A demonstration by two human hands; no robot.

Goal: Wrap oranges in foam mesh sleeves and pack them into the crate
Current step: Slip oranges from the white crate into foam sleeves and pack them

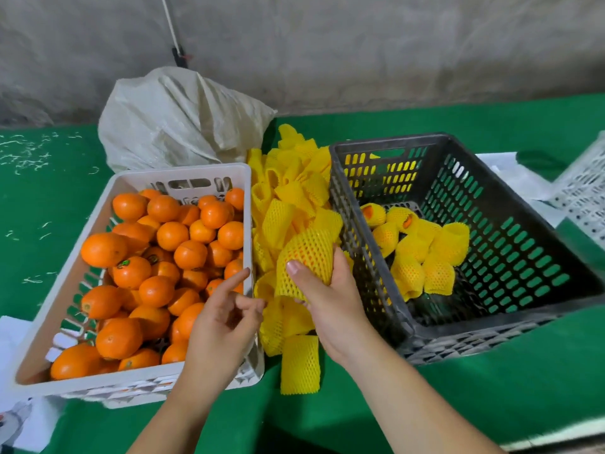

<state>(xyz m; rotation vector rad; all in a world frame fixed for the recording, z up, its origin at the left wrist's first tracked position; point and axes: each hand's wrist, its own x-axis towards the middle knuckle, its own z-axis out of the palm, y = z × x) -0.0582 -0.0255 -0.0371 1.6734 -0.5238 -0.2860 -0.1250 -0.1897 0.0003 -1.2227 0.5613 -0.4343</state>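
Head view: at centre frame the right hand (322, 291) grips a wrapped orange (306, 262), fingers and thumb curled round its yellow foam mesh sleeve, orange skin showing through the netting. It is held above the pile of empty sleeves (288, 204) that runs up the middle of the frame, just left of the dark crate's near wall. The left hand (226, 317) holds nothing; its fingers are loosely bent, the forefinger stretched toward the white crate (137, 178) at lower left.

Progress looks early. The dark crate (491, 178) at right holds only a small cluster of sleeved oranges (419, 250) on its floor, with most of the base still bare. The white crate is heaped with bare oranges (170, 257), so by far the greater part of the wrapping remains. The fruit in hand appears fully sleeved and ready to go into the dark crate.

Writing: a few bare oranges carry small dark stickers, one at left of centre (123, 264), but the print is too small to read. No brand or lettering is legible on either crate or on the pale woven sack (176, 119) at upper left.
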